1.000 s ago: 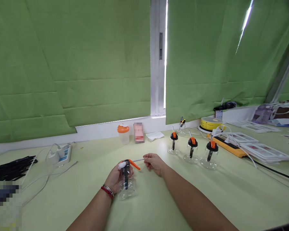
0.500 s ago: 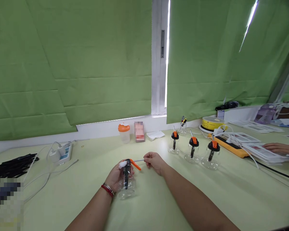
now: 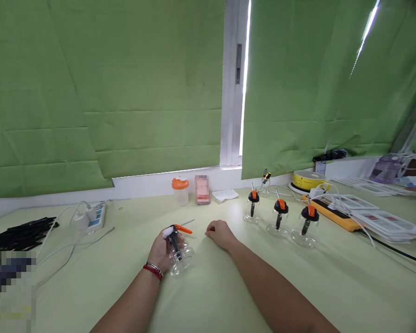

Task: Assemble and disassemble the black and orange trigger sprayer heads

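Readable text: none | Yellow spool box (image 3: 308, 180) label: too small to read

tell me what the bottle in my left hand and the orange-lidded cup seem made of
The bottle in your left hand: glass or clear hard plastic, unclear which; glossy highlights, and its black inner part shows through. The cup: probably plastic, with a cloudy, translucent body and an opaque orange lid.

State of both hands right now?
Left hand: closed around a clear bottle with a black-and-orange lid.
Right hand: fingers curled closed, nothing visible held.
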A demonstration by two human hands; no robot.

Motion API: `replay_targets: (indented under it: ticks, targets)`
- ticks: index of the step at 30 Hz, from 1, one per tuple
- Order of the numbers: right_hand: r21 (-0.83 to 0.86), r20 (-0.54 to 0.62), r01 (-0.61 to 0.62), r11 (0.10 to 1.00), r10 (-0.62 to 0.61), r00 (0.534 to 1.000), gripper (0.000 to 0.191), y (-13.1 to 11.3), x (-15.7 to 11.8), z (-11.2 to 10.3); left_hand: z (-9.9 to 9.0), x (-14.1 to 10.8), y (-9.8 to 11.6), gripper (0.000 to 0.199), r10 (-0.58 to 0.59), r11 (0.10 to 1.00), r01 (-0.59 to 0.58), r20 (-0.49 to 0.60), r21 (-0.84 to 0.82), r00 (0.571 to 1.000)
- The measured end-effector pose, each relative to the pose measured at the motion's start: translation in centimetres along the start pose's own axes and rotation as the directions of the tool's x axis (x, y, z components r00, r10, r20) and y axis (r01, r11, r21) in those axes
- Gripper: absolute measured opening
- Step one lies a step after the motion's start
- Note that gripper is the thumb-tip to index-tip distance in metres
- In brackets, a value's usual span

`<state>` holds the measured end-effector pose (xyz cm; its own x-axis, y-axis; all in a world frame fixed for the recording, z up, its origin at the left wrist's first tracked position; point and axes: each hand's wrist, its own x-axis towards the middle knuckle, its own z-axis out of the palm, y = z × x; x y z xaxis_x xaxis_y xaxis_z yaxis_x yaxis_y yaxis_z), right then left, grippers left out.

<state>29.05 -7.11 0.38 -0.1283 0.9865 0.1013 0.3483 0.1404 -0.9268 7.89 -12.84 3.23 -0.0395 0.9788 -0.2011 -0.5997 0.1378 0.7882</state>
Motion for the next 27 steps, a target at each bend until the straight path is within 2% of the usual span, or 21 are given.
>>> replay_targets:
  ticks: [3, 6, 9, 14, 16, 17, 18, 19, 20, 21, 22, 24, 25, 27]
  targets:
    - [-0.133, -0.003, 0.022, 0.991, -0.022, 1.0, 0.011, -0.8, 0.0, 0.8, -0.4, 0.3, 0.3, 0.009, 0.059, 0.998, -0.062, -0.071, -0.031, 0.996]
    - [-0.191, -0.011, 0.021, 0.981, -0.024, 1.0, 0.012, -1.2, 0.0, 1.3, -0.4, 0.3, 0.4, 0.009, 0.096, 0.994, -0.1, -0.096, -0.044, 0.991]
    - [-0.179, -0.023, 0.015, 0.984, -0.019, 1.0, 0.011, -1.4, -0.3, 0.9, -0.3, 0.1, 0.4, 0.008, 0.126, 0.99, -0.132, -0.101, -0.054, 0.987]
    - [-0.059, -0.033, -0.023, 0.998, 0.021, 0.999, 0.036, -2.2, -1.8, -0.6, 0.6, -0.8, 1.1, 0.008, 0.182, 0.971, -0.193, -0.09, -0.137, 0.979]
    - [0.029, 0.072, -0.063, 0.998, 0.06, 0.996, 0.051, -3.1, -3.1, -0.8, 1.1, -1.2, 1.3, 0.011, 0.186, 0.957, -0.196, -0.066, -0.214, 0.98]
    - [0.092, 0.168, -0.1, 0.991, 0.083, 0.982, 0.056, -3.7, -3.9, -0.7, 1.4, -1.4, 1.4, 0.013, 0.181, 0.946, -0.185, -0.041, -0.264, 0.983]
    - [0.22, 0.331, -0.203, 0.954, 0.122, 0.936, 0.058, -4.2, -4.6, -0.5, 1.6, -1.5, 1.3, 0.014, 0.178, 0.934, -0.172, -0.011, -0.312, 0.984]
    - [0.327, 0.474, -0.315, 0.891, 0.133, 0.87, 0.06, -4.8, -5.3, -0.2, 1.7, -1.6, 1.2, 0.015, 0.183, 0.926, -0.167, 0.017, -0.34, 0.983]
    - [0.401, 0.579, -0.403, 0.823, 0.113, 0.807, 0.061, -5.2, -5.9, 0.1, 1.8, -1.7, 1.1, 0.015, 0.204, 0.929, -0.182, 0.035, -0.323, 0.978]
    - [0.456, 0.622, -0.456, 0.764, 0.093, 0.777, 0.06, -5.6, -6.3, 0.5, 1.9, -1.7, 0.9, 0.015, 0.236, 0.94, -0.218, 0.039, -0.262, 0.971]
    - [0.504, 0.608, -0.473, 0.723, 0.093, 0.789, 0.057, -5.9, -6.5, 0.9, 1.9, -1.6, 0.8, 0.013, 0.275, 0.949, -0.266, 0.033, -0.167, 0.961]
    - [0.576, 0.509, -0.436, 0.691, 0.114, 0.853, 0.049, -6.1, -6.4, 1.3, 1.7, -1.5, 0.4, 0.009, 0.329, 0.943, -0.33, 0.029, 0.034, 0.944]
    - [0.587, 0.462, -0.414, 0.696, 0.132, 0.877, 0.046, -6.0, -6.2, 1.3, 1.6, -1.4, 0.3, 0.009, 0.337, 0.934, -0.339, 0.033, 0.111, 0.941]
    - [0.547, 0.428, -0.392, 0.739, 0.156, 0.89, 0.043, -5.7, -5.8, 1.0, 1.5, -1.4, 0.1, 0.015, 0.324, 0.922, -0.325, 0.041, 0.213, 0.945]
